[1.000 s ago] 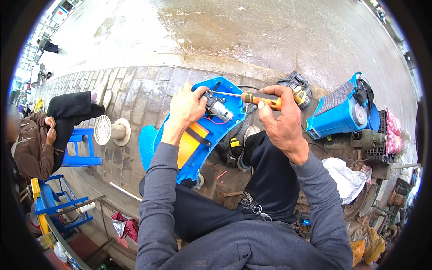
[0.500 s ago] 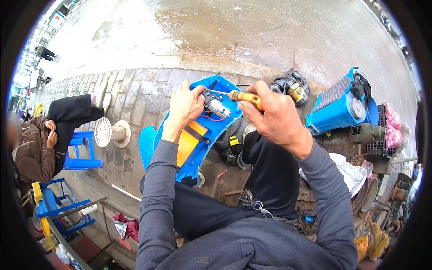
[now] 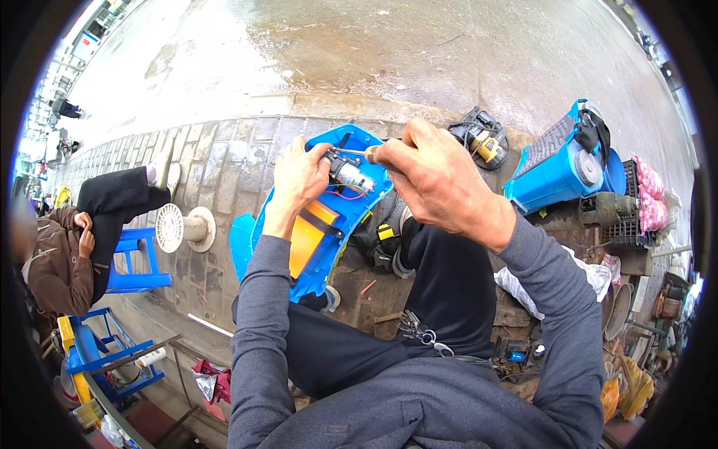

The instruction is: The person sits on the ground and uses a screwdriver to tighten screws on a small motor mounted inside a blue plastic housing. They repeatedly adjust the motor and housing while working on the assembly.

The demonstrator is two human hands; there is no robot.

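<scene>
My right hand (image 3: 449, 176) is closed round a screwdriver (image 3: 348, 151), whose handle is mostly hidden in the fist. Its thin metal shaft points left to the head of a small electric pump (image 3: 351, 178) with a silver motor body. My left hand (image 3: 298, 183) steadies the pump's head, fingers closed on it near the screwdriver's tip. The pump sits in an open blue plastic housing (image 3: 364, 136), which rests tilted by my left leg. Lower in this housing is a yellow-orange block (image 3: 307, 243) under a black strap. Thin red and blue wires run beneath the motor.
A blue backpack sprayer (image 3: 552, 176) stands at right, near a black and yellow machine (image 3: 485, 142). At left a person (image 3: 63, 258) sits on a blue stool (image 3: 138, 262), by a white spool (image 3: 183, 228). Assorted parts and a white sack (image 3: 520, 292) lie at right.
My right hand has moved a little left and up, its fist turned so that it now covers most of the screwdriver's yellow handle. My left hand stays at the pump.
</scene>
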